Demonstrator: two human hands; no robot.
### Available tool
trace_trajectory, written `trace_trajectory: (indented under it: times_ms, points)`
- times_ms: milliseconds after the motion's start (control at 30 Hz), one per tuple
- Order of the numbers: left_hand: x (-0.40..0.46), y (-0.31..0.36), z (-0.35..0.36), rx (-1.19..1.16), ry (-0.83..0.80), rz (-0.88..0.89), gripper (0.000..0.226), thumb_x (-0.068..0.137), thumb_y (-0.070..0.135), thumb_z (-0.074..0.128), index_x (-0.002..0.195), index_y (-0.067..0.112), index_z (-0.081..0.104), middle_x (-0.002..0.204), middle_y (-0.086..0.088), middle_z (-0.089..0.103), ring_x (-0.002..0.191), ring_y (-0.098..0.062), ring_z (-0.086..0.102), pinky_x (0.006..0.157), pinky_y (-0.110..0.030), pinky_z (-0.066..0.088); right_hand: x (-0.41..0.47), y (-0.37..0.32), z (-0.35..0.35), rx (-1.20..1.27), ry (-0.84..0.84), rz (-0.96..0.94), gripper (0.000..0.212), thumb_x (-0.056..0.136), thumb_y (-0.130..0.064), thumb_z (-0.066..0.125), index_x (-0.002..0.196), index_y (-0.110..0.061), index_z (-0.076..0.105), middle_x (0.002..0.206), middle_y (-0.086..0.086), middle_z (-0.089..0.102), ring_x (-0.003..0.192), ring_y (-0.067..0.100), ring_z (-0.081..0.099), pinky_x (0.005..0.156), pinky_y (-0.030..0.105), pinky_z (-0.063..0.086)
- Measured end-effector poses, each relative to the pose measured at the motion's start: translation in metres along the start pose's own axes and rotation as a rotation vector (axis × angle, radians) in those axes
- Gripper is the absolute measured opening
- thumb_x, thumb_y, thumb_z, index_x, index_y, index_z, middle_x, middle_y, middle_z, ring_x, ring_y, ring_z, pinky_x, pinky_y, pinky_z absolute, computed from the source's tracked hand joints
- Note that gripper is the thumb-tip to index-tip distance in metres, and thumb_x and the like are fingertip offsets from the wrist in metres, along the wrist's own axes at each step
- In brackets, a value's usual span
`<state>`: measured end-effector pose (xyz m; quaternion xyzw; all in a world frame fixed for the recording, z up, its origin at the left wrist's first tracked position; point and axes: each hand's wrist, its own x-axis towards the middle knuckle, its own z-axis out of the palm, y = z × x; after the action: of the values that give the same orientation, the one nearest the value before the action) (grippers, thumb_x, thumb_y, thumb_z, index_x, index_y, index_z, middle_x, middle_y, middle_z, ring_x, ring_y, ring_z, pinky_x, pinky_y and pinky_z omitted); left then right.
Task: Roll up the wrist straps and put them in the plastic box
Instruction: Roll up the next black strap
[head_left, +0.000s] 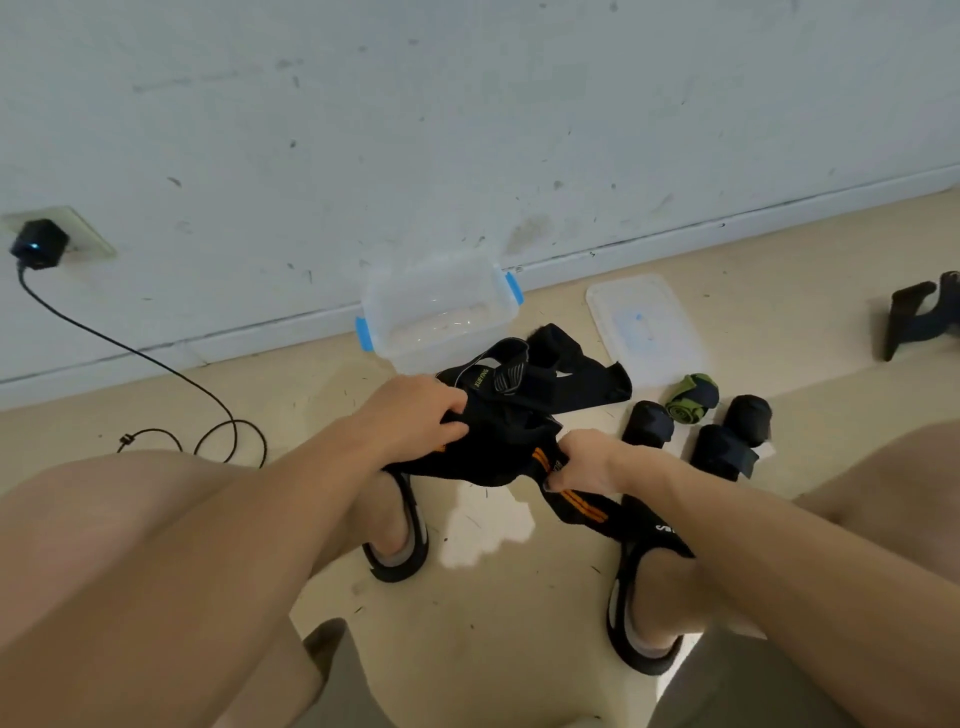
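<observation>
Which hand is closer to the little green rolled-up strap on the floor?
The right hand. It pinches the orange-striped strap just left of the green roll and nearer the person. The left hand grips the black strap pile farther left.

charger in wall outlet | cable on floor | sandals

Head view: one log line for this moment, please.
hands: left and right grip black straps | rolled straps: on floor | plastic box: open, empty | lid: beside

Black wrist straps with orange stripes; clear plastic box, blue clips.
</observation>
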<state>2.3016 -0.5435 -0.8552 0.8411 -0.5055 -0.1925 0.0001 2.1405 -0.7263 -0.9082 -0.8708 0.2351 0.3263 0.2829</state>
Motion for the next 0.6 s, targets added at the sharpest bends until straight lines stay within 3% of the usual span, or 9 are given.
trace_trajectory:
  times_ms: [67, 133, 167, 200, 233, 300, 500, 600]
  points:
    - [0.007, 0.008, 0.010, 0.014, -0.118, 0.027, 0.022, 0.099, 0.040, 0.058, 0.084, 0.024, 0.056, 0.084, 0.005, 0.056, 0.082, -0.017, 0.054, 0.067, -0.031, 0.037, 0.005, 0.005, 0.007, -0.059, 0.001, 0.020, 0.016, 0.098, -0.027, 0.061, 0.094, -0.012, 0.060, 0.088, 0.003, 0.059, 0.084, 0.025, 0.057, 0.077, 0.030, 0.043]
    - [0.014, 0.013, 0.022, 0.004, -0.360, -0.004, 0.016, 0.101, 0.038, 0.057, 0.094, 0.025, 0.062, 0.093, 0.003, 0.062, 0.083, -0.016, 0.058, 0.067, -0.029, 0.040, 0.014, 0.012, 0.013, -0.162, -0.088, 0.064, 0.022, 0.101, -0.025, 0.054, 0.083, -0.012, 0.055, 0.081, 0.004, 0.055, 0.074, 0.023, 0.053, 0.078, 0.032, 0.043]
    - [0.017, 0.015, 0.027, -0.003, -0.483, -0.024, 0.016, 0.102, 0.036, 0.056, 0.104, 0.023, 0.064, 0.100, 0.000, 0.065, 0.087, -0.017, 0.060, 0.071, -0.028, 0.044, 0.019, 0.017, 0.016, -0.196, -0.162, 0.092, 0.020, 0.100, -0.026, 0.054, 0.091, -0.010, 0.059, 0.090, 0.007, 0.059, 0.080, 0.023, 0.057, 0.083, 0.034, 0.047]
    - [0.021, 0.016, 0.031, -0.002, -0.571, -0.039, 0.021, 0.103, 0.034, 0.055, 0.114, 0.019, 0.064, 0.111, -0.004, 0.066, 0.094, -0.019, 0.061, 0.078, -0.030, 0.047, 0.023, 0.021, 0.018, -0.206, -0.215, 0.107, 0.024, 0.099, -0.029, 0.058, 0.110, -0.008, 0.061, 0.108, 0.011, 0.064, 0.097, 0.026, 0.062, 0.091, 0.036, 0.051]
    - [0.024, 0.015, 0.034, 0.007, -0.613, -0.064, 0.029, 0.104, 0.032, 0.054, 0.127, 0.016, 0.062, 0.122, -0.006, 0.065, 0.104, -0.022, 0.061, 0.087, -0.034, 0.050, 0.030, 0.026, 0.019, -0.192, -0.233, 0.125, 0.043, 0.097, -0.032, 0.062, 0.132, -0.008, 0.056, 0.128, 0.013, 0.062, 0.115, 0.030, 0.061, 0.100, 0.038, 0.051]
    - [0.033, 0.012, 0.035, 0.039, -0.602, -0.113, 0.040, 0.105, 0.028, 0.050, 0.143, 0.015, 0.053, 0.132, -0.006, 0.059, 0.114, -0.027, 0.057, 0.094, -0.037, 0.046, 0.039, 0.031, 0.017, -0.169, -0.171, 0.122, 0.059, 0.099, -0.032, 0.061, 0.150, -0.010, 0.042, 0.147, 0.013, 0.053, 0.131, 0.032, 0.053, 0.106, 0.039, 0.049]
    - [0.078, -0.014, 0.040, -0.017, -0.571, -0.198, 0.044, 0.106, 0.032, 0.045, 0.149, 0.024, 0.047, 0.144, -0.001, 0.054, 0.129, -0.023, 0.052, 0.096, -0.032, 0.032, 0.085, 0.047, -0.007, 0.024, -0.027, 0.107, 0.059, 0.103, -0.019, 0.054, 0.157, -0.013, 0.034, 0.150, 0.013, 0.050, 0.134, 0.031, 0.052, 0.104, 0.035, 0.046]
    - [0.102, -0.040, 0.052, -0.056, -0.552, -0.297, 0.045, 0.100, 0.038, 0.047, 0.145, 0.033, 0.048, 0.135, 0.002, 0.057, 0.122, -0.023, 0.054, 0.107, -0.047, 0.039, 0.112, 0.053, -0.015, 0.205, 0.079, 0.130, 0.059, 0.103, -0.019, 0.056, 0.158, -0.014, 0.034, 0.148, 0.015, 0.053, 0.128, 0.031, 0.057, 0.097, 0.032, 0.048]
